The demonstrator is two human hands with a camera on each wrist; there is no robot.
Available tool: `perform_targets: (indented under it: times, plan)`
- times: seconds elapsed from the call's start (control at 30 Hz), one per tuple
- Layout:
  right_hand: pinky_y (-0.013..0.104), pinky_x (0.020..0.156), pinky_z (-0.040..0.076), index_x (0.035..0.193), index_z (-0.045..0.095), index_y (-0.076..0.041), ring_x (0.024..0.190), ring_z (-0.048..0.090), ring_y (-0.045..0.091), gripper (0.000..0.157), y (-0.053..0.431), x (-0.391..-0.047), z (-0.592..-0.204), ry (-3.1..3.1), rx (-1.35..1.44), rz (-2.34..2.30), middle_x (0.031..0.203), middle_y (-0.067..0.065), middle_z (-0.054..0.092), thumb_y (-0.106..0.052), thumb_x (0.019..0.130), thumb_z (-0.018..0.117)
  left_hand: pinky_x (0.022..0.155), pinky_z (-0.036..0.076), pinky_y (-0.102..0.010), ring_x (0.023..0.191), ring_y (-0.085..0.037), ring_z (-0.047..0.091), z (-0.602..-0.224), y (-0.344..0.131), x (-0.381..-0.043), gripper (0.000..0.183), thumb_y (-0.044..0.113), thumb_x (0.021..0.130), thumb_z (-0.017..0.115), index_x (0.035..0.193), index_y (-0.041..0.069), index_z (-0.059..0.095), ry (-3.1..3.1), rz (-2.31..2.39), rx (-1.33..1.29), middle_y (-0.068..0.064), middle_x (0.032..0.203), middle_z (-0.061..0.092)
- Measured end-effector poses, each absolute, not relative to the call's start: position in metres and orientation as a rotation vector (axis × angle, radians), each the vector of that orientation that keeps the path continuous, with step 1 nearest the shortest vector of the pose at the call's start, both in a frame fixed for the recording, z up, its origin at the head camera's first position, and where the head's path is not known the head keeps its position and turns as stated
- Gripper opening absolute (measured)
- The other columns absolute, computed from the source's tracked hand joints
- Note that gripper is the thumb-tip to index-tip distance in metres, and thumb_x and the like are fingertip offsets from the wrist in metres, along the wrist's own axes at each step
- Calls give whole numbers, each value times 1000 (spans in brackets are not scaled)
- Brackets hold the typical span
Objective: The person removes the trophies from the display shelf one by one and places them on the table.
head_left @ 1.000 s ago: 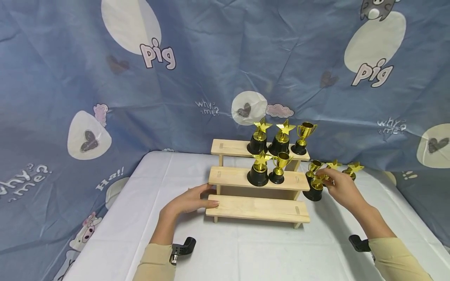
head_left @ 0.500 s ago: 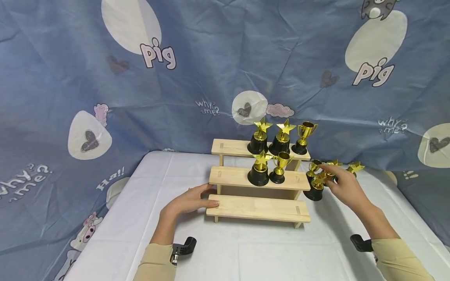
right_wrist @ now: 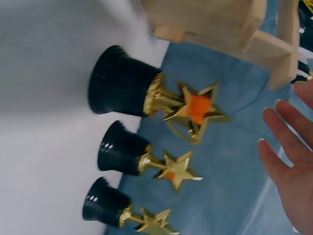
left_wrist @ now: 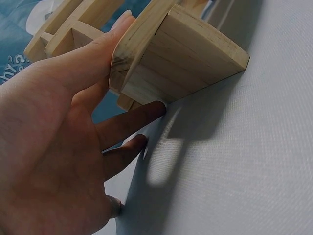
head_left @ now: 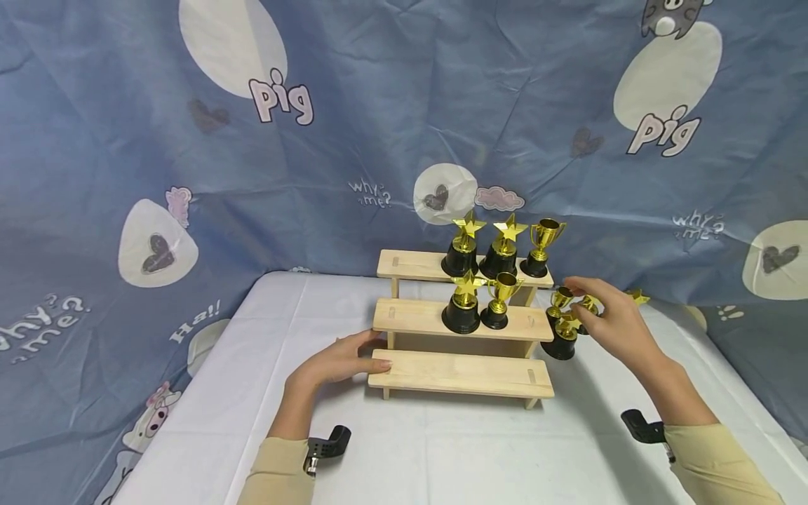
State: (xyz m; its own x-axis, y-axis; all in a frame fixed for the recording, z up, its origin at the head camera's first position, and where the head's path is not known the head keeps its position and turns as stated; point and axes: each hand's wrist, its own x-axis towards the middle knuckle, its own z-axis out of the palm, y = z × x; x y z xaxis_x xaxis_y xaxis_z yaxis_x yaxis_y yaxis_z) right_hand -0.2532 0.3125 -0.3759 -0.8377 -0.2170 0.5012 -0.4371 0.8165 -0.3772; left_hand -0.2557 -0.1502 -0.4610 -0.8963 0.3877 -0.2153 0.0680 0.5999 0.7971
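Note:
A three-tier wooden display stand (head_left: 463, 372) is held at its lower left end by my left hand (head_left: 337, 359). In the left wrist view, the thumb lies on the plank (left_wrist: 186, 56) and other fingers spread beside and below it. My right hand (head_left: 612, 326) hovers right of the stand, above and beside a group of small gold trophies with black bases. Nearest is a star trophy (head_left: 560, 344). In the right wrist view, the right hand's fingers (right_wrist: 288, 127) are extended and apart from the star trophy (right_wrist: 122, 83), holding nothing. The hand partly hides the trophies behind in the head view.
Two star trophies (head_left: 461, 258) and a cup trophy (head_left: 536, 256) stand on the top tier. The middle tier bears a star trophy (head_left: 462, 312) and a cup trophy (head_left: 496, 308). White cloth (head_left: 480, 449) covers the table; a blue printed curtain (head_left: 353, 140) hangs behind.
My right hand has lifted slightly and moved a little left, away from the trophies it was among. The left hand stays on the stand.

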Motion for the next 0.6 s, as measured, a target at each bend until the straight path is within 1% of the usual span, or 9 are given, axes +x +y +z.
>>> perform_targets:
  times: [0.07, 0.17, 0.27, 0.4, 0.53, 0.6]
  plan:
    - [27, 80, 44, 133, 63, -11, 104, 62, 25, 46, 308, -251, -372, -2543, 489, 694, 119, 11, 69, 0, 88, 68, 119, 31, -55, 149, -30, 32, -461, -150, -256, 85, 54, 85, 72, 154, 18, 38, 2466, 1201, 361, -6, 157, 42]
    - [20, 82, 41, 132, 64, -14, 102, 61, 19, 47, 301, -249, -365, -2519, 508, 718, 118, 7, 70, 1, 87, 69, 119, 31, -55, 149, -31, 32, -461, -150, -256, 86, 55, 84, 72, 154, 17, 38, 2475, 1195, 349, -6, 158, 41]
    - [18, 84, 41, 132, 64, -16, 101, 61, 15, 49, 294, -249, -358, -2494, 539, 727, 119, 4, 70, 0, 86, 71, 118, 32, -55, 149, -31, 33, -461, -150, -256, 86, 55, 84, 72, 154, 18, 38, 2473, 1203, 344, -7, 158, 41]
    - [16, 82, 42, 132, 64, -16, 101, 63, 18, 51, 284, -248, -351, -2479, 598, 728, 121, 2, 69, 1, 85, 72, 118, 33, -55, 148, -30, 35, -460, -151, -255, 85, 54, 84, 72, 154, 18, 38, 2470, 1212, 358, -6, 157, 42]
    - [18, 66, 45, 131, 63, -14, 101, 62, 20, 50, 275, -249, -347, -2485, 663, 732, 122, 3, 68, 2, 85, 73, 118, 33, -55, 148, -29, 34, -461, -152, -256, 84, 54, 85, 72, 154, 19, 39, 2471, 1206, 375, -5, 157, 43]
    - [19, 60, 46, 131, 63, -15, 102, 62, 20, 51, 271, -250, -346, -2489, 688, 739, 123, 3, 67, 1, 84, 74, 118, 33, -55, 148, -29, 34, -462, -152, -256, 84, 54, 85, 72, 154, 19, 39, 2470, 1204, 379, -5, 157, 43]
